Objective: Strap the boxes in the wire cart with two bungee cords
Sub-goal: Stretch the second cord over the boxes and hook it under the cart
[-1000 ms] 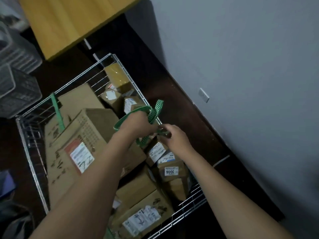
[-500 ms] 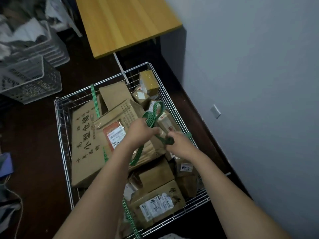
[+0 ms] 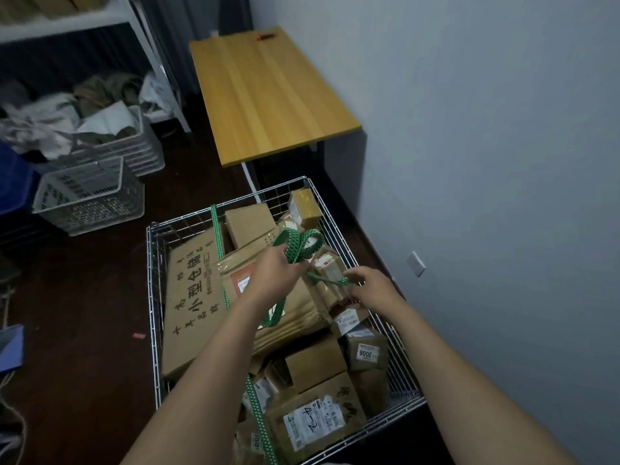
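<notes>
A wire cart (image 3: 151, 273) stands on the dark floor, filled with several brown cardboard boxes (image 3: 191, 293). One green bungee cord (image 3: 218, 243) runs from the cart's far rim across the boxes toward the near edge. A second green bungee cord (image 3: 298, 245) is bunched in loops above the boxes. My left hand (image 3: 276, 275) grips those loops. My right hand (image 3: 372, 286) pinches the cord's thin end near the cart's right wall.
A wooden table (image 3: 268, 92) stands beyond the cart against the grey wall (image 3: 486, 162). White plastic baskets (image 3: 90, 193) with clothes sit at the left under a white shelf rack (image 3: 157, 55). A wall socket (image 3: 416, 263) is at the right.
The view has tilted up and back, so the whole cart, table and baskets show. Both hands stay on the looped cord, and they have drawn a little further apart.
</notes>
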